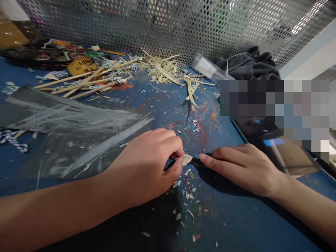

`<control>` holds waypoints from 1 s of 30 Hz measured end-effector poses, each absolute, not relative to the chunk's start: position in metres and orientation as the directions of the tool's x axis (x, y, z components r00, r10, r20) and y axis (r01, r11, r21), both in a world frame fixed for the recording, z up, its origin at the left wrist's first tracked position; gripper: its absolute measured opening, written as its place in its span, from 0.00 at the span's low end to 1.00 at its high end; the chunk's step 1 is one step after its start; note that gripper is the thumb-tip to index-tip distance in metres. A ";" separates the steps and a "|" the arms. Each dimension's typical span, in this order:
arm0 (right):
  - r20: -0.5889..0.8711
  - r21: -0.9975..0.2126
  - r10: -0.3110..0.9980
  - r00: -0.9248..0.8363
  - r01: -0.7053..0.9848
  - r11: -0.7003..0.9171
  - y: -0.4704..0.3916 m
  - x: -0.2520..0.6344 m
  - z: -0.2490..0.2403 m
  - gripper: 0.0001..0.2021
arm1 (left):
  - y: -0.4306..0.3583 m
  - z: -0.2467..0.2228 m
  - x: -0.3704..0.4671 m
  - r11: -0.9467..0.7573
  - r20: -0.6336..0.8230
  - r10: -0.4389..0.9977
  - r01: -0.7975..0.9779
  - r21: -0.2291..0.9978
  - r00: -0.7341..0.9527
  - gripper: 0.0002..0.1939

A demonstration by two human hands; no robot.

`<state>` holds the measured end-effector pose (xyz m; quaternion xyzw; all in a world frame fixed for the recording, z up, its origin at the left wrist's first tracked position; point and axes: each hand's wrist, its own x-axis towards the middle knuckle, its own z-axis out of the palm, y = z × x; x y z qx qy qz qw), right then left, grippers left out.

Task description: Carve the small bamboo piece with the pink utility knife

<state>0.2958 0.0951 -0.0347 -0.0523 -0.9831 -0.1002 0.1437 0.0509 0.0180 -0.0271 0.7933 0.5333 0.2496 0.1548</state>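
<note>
My left hand (154, 164) is closed in a pinch, thumb against fingers, on a small pale, leaf-shaped piece (187, 160) just above the table. Just to its right, my right hand (244, 168) rests palm down with its fingers stretched toward the piece. A short dark stretch lies between piece and fingertip; I cannot tell whether it is shadow or an object. Pale chips (189, 194) are scattered below the hands. Left of my left hand lie dark grey sheets (105, 140), possibly sandpaper, streaked with whitish dust.
Thin wooden sticks (86, 80) with twisted string lie at the back left. Behind the hands is a heap of pale shavings (164, 70). A dark-screened device (273, 140) lies at right, dark cloth (252, 64) behind it. A perforated metal panel (157, 28) borders the blue table (236, 224).
</note>
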 end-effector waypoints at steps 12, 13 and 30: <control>0.339 0.297 -0.016 -0.941 0.091 0.950 0.096 0.281 -0.022 0.10 | 0.030 -0.025 0.049 -0.326 0.116 0.937 0.712 0.622 0.328 0.07; 0.335 0.271 -0.002 -0.942 0.095 0.958 0.096 0.281 -0.021 0.10 | 0.030 -0.025 0.049 -0.327 0.115 0.937 0.716 0.617 0.329 0.07; 0.079 -0.184 0.255 -0.964 0.237 0.954 0.092 0.272 -0.008 0.14 | 0.023 -0.025 0.050 -0.422 0.190 0.904 0.729 0.538 0.383 0.08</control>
